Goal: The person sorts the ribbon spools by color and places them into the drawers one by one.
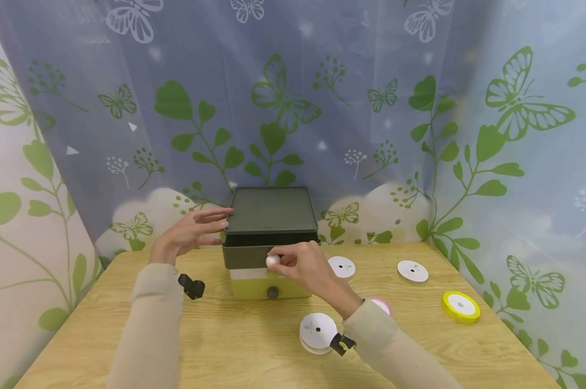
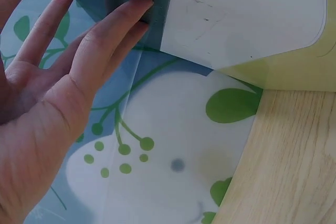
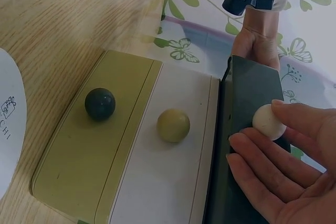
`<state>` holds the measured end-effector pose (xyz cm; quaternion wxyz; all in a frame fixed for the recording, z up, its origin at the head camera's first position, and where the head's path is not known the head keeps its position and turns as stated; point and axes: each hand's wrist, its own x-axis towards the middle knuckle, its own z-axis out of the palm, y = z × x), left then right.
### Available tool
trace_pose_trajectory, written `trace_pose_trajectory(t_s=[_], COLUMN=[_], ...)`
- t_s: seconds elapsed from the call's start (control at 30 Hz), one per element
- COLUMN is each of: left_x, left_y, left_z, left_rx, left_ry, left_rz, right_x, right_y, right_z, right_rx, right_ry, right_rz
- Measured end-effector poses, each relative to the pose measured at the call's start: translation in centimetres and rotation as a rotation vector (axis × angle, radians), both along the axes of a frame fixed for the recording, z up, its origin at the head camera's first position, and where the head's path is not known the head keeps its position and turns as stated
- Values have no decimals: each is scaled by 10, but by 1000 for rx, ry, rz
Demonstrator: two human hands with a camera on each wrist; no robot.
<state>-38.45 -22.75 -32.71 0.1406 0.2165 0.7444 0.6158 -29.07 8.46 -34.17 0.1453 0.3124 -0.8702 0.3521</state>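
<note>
A small drawer box (image 1: 273,210) stands at the back of the table with a dark green top drawer (image 1: 244,258), a white middle one and a yellow-green bottom one. The top drawer is pulled out partway, leaving a dark gap under the lid. My right hand (image 1: 305,265) pinches its round white knob (image 3: 268,122) between thumb and fingers. Against the box's left side, my left hand (image 1: 193,231) rests its fairly straight fingertips (image 2: 140,3). The right wrist view shows a cream knob (image 3: 173,125) on the white drawer and a dark knob (image 3: 100,104) on the yellow-green one.
White spools lie on the wooden table (image 1: 215,346): a front spool (image 1: 317,329), one beside the box (image 1: 341,267) and one farther right (image 1: 412,270). A yellow-edged spool (image 1: 460,306) is at the right; a pink-edged spool (image 1: 381,306) is partly behind my right forearm. Patterned curtain (image 1: 351,124) hangs behind.
</note>
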Motion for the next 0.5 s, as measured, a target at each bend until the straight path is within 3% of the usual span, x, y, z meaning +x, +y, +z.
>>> trace_pose_trajectory(t_s=[0.5], left_x=[2], left_y=[0], left_z=[0], left_rx=[3], left_ry=[14], left_rz=[0], right_x=[21], right_y=[3], right_z=[0], right_rx=[1], right_ry=[37], right_rz=[25])
